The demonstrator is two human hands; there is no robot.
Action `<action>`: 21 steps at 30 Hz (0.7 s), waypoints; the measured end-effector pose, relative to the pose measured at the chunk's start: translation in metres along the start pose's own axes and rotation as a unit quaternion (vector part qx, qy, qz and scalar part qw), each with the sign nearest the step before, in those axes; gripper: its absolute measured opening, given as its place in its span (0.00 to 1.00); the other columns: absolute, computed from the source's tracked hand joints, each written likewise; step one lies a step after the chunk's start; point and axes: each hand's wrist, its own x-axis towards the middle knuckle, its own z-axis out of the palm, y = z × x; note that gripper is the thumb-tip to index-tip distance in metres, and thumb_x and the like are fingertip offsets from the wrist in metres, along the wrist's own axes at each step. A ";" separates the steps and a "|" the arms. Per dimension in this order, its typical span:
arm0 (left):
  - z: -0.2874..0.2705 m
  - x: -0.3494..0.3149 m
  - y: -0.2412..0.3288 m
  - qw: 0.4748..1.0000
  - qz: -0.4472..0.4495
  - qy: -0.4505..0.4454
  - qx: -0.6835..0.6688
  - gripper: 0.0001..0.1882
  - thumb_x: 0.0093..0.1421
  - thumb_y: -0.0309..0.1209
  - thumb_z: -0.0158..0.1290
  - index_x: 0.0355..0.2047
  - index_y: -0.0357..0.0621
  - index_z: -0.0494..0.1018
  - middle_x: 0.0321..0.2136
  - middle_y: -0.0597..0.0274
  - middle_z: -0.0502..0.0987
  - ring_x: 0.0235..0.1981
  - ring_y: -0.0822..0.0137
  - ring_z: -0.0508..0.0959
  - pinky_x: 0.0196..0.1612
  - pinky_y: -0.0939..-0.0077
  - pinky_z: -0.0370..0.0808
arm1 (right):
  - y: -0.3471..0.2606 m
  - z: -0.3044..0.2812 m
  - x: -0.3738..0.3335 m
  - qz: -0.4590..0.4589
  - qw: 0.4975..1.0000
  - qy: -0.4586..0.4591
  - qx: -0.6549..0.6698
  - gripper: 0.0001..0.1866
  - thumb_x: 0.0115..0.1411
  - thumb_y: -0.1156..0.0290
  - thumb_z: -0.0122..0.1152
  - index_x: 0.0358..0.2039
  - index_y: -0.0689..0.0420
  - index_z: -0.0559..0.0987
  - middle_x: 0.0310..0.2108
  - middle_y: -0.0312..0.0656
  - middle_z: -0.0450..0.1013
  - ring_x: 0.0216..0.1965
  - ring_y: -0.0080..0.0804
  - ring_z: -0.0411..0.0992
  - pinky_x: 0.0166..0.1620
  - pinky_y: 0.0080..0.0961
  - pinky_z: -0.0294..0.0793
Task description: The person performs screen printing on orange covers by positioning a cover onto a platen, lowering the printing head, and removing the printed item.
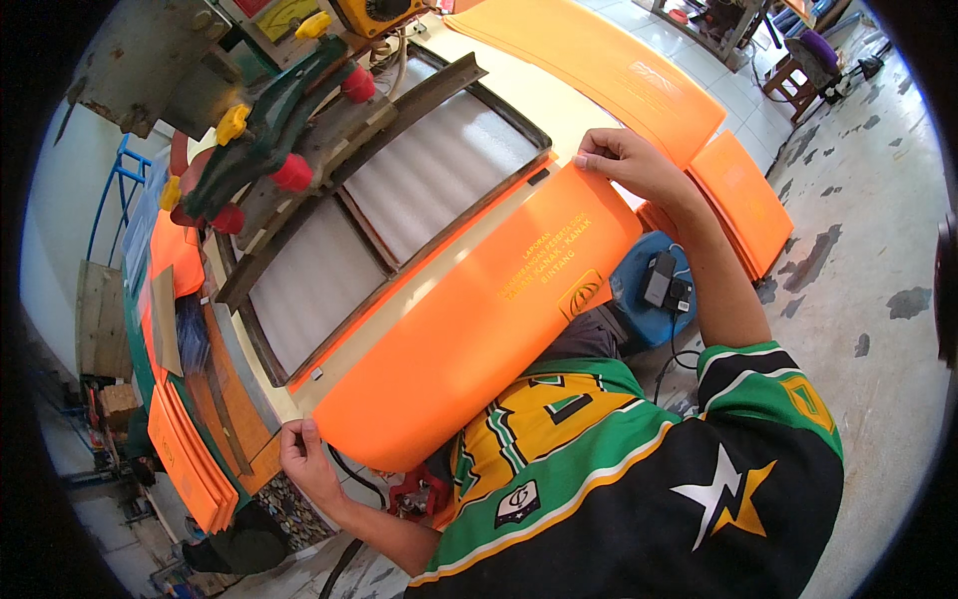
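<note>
"What colours have we got?"

"Our sheet (429, 359) is orange, gold-lettered; below it, our jersey (639, 499) is green, black, gold and white; beyond it, green clamps (284, 105) are tipped red and yellow."

Orange sheet (429, 349), gold-printed, near edge drooping, beside dark frame (367, 233)

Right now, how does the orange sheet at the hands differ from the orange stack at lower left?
The orange sheet spans between the left hand and right hand, while no hand touches the orange stack. The sheet shows one broad face; the stack shows several layered edges. Both are orange with yellowish print.
</note>
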 end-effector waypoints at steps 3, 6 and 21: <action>0.000 0.000 0.005 1.000 0.002 0.004 0.011 0.17 0.67 0.36 0.55 0.25 0.39 0.66 0.23 0.73 0.64 0.27 0.78 0.60 0.32 0.82 0.59 | -0.008 0.010 0.005 -0.006 0.996 0.068 -0.062 0.13 0.62 0.62 0.61 0.31 0.60 0.76 0.26 0.36 0.71 0.31 0.24 0.70 0.37 0.26 0.69; 0.000 -0.001 0.002 1.000 0.006 0.006 0.014 0.16 0.67 0.35 0.55 0.25 0.39 0.66 0.22 0.73 0.63 0.26 0.79 0.59 0.31 0.83 0.59 | -0.062 0.040 0.008 -0.149 0.929 0.257 -0.222 0.10 0.61 0.64 0.60 0.35 0.58 0.76 0.38 0.45 0.72 0.42 0.43 0.73 0.45 0.38 0.72; -0.003 -0.010 -0.006 1.000 -0.012 -0.009 -0.019 0.15 0.66 0.35 0.57 0.26 0.40 0.68 0.22 0.75 0.64 0.25 0.81 0.60 0.29 0.85 0.57 | -0.097 0.131 0.123 -0.097 0.828 -0.190 -0.518 0.59 0.54 0.22 0.43 0.72 0.55 0.46 0.71 0.61 0.40 0.73 0.55 0.36 0.69 0.58 0.41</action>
